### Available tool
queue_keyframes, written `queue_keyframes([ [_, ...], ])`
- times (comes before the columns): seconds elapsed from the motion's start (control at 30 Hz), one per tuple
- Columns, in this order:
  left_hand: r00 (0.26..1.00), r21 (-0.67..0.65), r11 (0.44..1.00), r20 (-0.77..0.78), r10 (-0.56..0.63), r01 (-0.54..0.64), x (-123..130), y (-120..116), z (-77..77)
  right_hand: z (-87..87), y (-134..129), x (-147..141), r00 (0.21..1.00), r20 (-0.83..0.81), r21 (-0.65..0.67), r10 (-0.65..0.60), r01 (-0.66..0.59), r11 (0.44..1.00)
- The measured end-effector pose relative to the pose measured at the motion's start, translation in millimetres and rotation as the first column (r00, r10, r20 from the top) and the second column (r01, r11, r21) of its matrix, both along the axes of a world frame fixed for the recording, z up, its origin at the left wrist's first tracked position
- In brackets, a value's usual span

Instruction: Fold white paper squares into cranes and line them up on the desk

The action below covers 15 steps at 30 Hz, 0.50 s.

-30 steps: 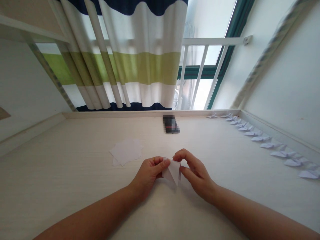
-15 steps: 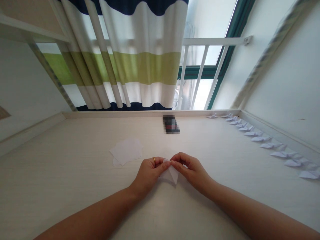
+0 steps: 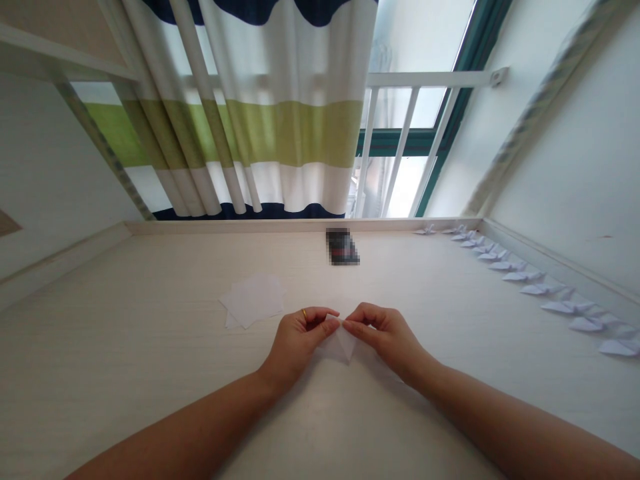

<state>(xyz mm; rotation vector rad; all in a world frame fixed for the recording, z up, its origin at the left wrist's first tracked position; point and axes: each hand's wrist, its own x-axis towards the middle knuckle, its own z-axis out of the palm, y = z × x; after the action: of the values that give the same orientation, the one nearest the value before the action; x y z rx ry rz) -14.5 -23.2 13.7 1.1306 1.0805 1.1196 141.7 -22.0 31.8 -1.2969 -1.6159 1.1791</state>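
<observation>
A small folded sheet of white paper [image 3: 341, 345] is held between my two hands, low over the pale desk top, with one pointed corner toward me. My left hand [image 3: 297, 339], a ring on one finger, pinches its upper left edge between thumb and fingers. On the other side, my right hand [image 3: 384, 333] pinches the top edge near the middle, its thumb and forefinger close to the left thumb. Fingers cover part of the paper's upper edge. Beyond my left hand lies a loose stack of white paper sheets [image 3: 254, 299].
Several folded white paper cranes [image 3: 565, 307] line the right edge of the desk top [image 3: 150, 373]. A dark, pixelated object [image 3: 343, 247] lies near the back ledge [image 3: 250, 226]. Behind hang a striped curtain [image 3: 295, 133] and a white window railing [image 3: 430, 79].
My hands have shifted slightly, and the fingertips at the paper's top edge are a little farther apart. The paper's front point has moved slightly up and left.
</observation>
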Motion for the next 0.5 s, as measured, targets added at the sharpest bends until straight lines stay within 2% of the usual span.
queue_keyframes([
  [0.13, 0.998, -0.019, 0.999, 0.061, 0.033, -0.032, 1.9, 2.3, -0.9, -1.9, 0.1, -1.7, 0.995, -0.101, -0.092, -0.010, 0.001, 0.996],
  [0.3, 0.996, -0.044, 0.999, 0.091, 0.015, -0.011, 3.1, 4.5, -1.9, -1.5, 1.3, -2.6, 0.978, -0.206, -0.190, -0.040, 0.000, 0.982],
  [0.5, 0.995, -0.052, 0.997, 0.088, 0.055, -0.051, -0.8, 10.7, -4.7, -1.7, 10.5, 4.7, 0.964, -0.233, -0.133, -0.129, 0.100, 0.986],
])
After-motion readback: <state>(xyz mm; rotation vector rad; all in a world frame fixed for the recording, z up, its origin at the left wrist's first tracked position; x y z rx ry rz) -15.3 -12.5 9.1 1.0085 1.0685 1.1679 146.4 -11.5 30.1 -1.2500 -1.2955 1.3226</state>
